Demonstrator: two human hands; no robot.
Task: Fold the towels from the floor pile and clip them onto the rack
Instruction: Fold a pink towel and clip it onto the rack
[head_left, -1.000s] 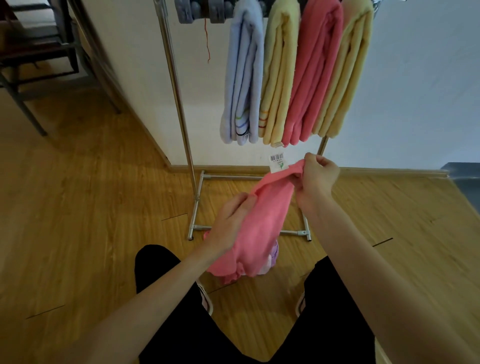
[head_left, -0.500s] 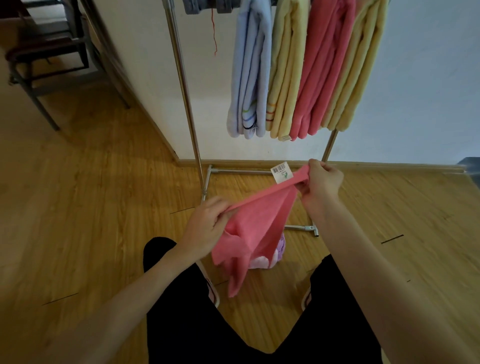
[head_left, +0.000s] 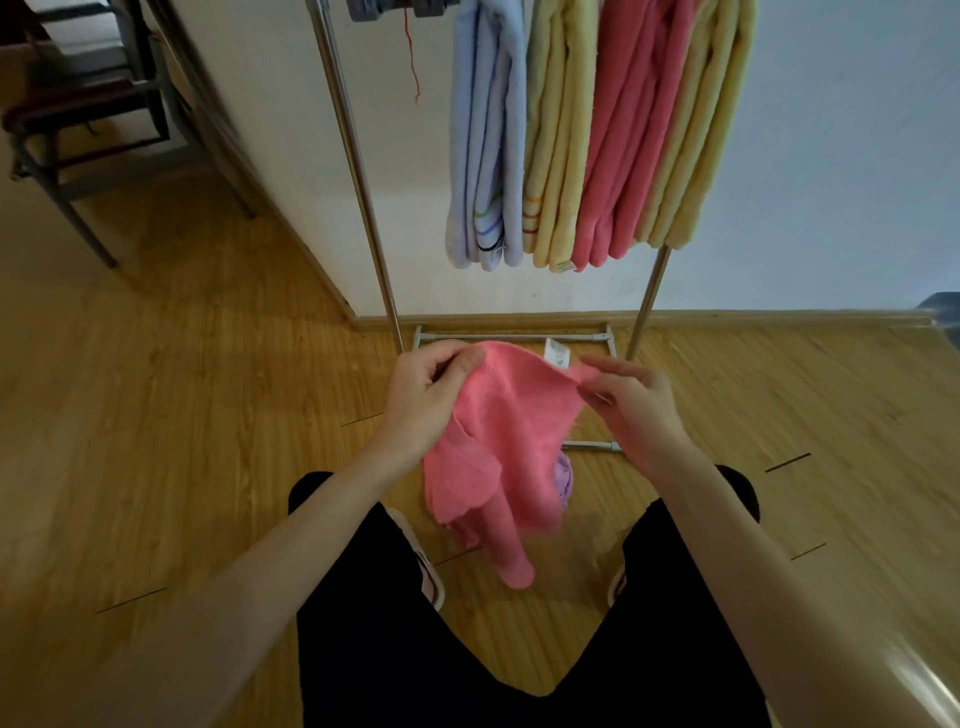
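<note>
Both hands (head_left: 426, 400) (head_left: 631, 402) pinch pink towel (head_left: 504, 441); behind, probably purple towel (head_left: 565, 478) (mostly hidden).

pink towel (head_left: 514, 441) | held up, unfolded | 4 towels (head_left: 597, 130) on rack (head_left: 358, 171)

The only printed thing I can find is the small white paper tag (head_left: 557, 353) on the top edge of the coral-pink terry towel (head_left: 511, 426) I hold up. Its print is too blurred to read. A small white label (head_left: 562, 266) at the bottom of a hanging pale-yellow folded towel (head_left: 553, 156) is unreadable too.
</note>
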